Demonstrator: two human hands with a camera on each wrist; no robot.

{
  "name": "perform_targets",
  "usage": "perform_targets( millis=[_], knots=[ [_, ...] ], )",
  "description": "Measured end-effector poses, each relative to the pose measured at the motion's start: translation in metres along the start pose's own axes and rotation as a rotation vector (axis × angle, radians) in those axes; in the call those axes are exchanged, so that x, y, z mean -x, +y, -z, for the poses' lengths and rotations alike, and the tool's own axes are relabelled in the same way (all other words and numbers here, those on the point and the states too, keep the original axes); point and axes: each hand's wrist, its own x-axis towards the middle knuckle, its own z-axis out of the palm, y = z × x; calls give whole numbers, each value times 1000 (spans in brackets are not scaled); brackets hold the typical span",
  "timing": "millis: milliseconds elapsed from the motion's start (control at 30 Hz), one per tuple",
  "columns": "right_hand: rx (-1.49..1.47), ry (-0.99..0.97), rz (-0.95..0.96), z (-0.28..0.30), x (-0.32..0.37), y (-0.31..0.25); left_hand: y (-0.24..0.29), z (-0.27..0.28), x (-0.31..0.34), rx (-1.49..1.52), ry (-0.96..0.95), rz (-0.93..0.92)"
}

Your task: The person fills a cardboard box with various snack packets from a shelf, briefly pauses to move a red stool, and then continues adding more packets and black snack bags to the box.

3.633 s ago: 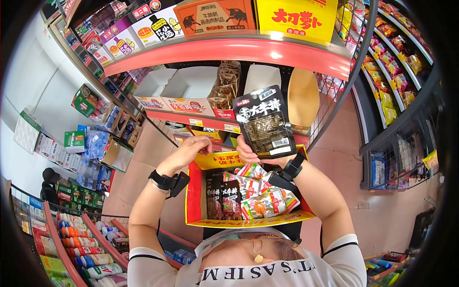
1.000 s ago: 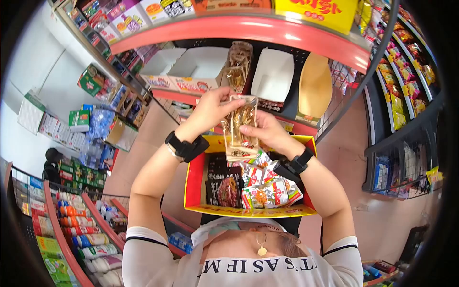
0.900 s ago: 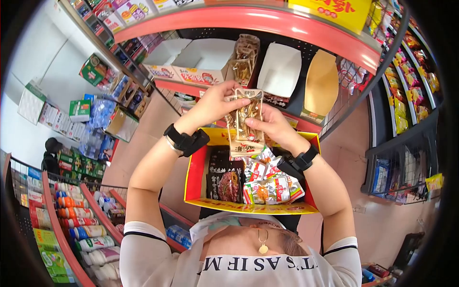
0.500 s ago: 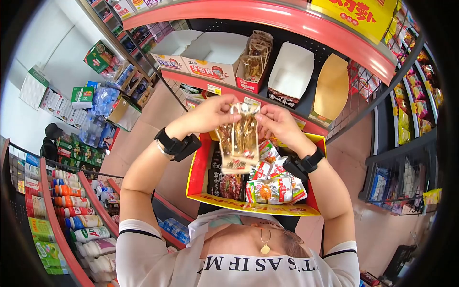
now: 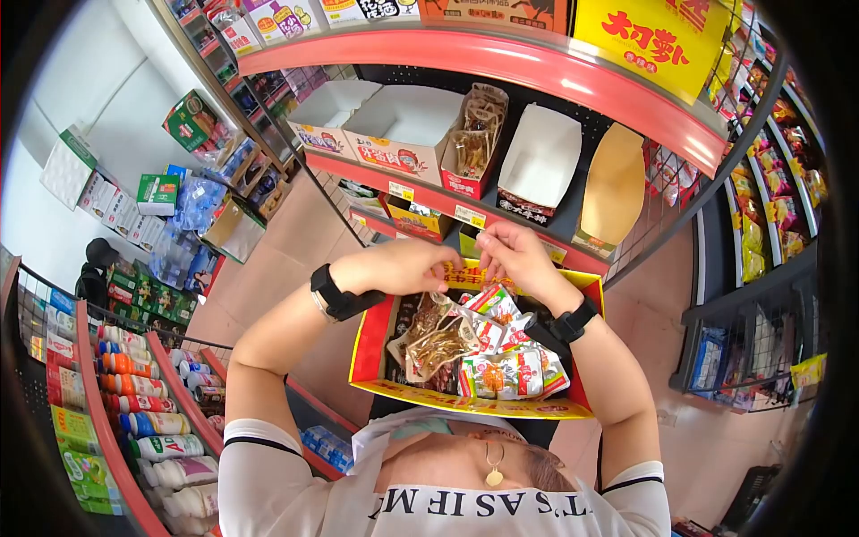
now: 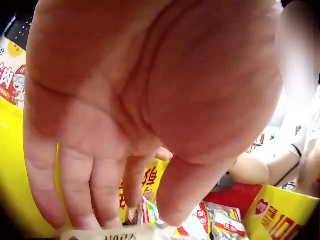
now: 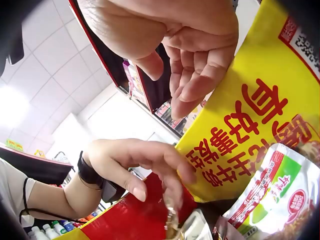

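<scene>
Two beige-edged brown snack packs lie in the left part of the yellow-and-red box, over black packs. Above the box's far left side is my left hand, fingers hanging down and loosely bent; in the left wrist view my left hand has its fingertips close to a beige pack edge. Contact there is unclear. My right hand hovers above the far wall, fingers bent, holding nothing; the right wrist view shows this right hand beside the box's yellow flap.
White-and-red packs fill the box's right part. Beyond stands a red-edged shelf with a white carton, a tan carton and a carton of brown packs. Bottles line a rack at left.
The brown packs, held up between both hands before, now lie in the box. My right hand has let go and sits slightly higher; my left hand has lowered. The black pack shown earliest is out of my hands.
</scene>
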Motion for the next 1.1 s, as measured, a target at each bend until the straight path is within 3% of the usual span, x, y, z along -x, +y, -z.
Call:
perform_targets(
  millis=[100,167,233,300,367,433,500,600,900,1000,1100],
  knots=[
    [-1,5,13,-1,-1,1,-11,20,-12,110,139,-55],
    [-32,36,1,-2,-1,0,-4,41,-18,212,295,16],
    [-38,49,17,-2,0,-1,-16,58,-34,41,585,-108],
    [-54,41,14,-1,0,0,-21,74,-53,53,650,-137],
    [-31,62,25,-2,-2,2,-33,85,-75,-52,930,-113],
    [-41,68,15,-2,-2,3,-40,94,-93,-75,928,-122],
    [12,40,29,1,-3,7,-38,97,-110,-297,1003,-183],
    [-25,74,35,0,-1,3,-52,100,-135,-378,885,-126],
    [-22,41,37,0,2,-2,-36,85,-127,-471,884,45],
    [-3,40,24,-1,0,-1,-45,83,-124,-597,924,-50],
    [-2,36,2,0,-1,-1,-46,86,-121,-592,884,-10]
  ],
)
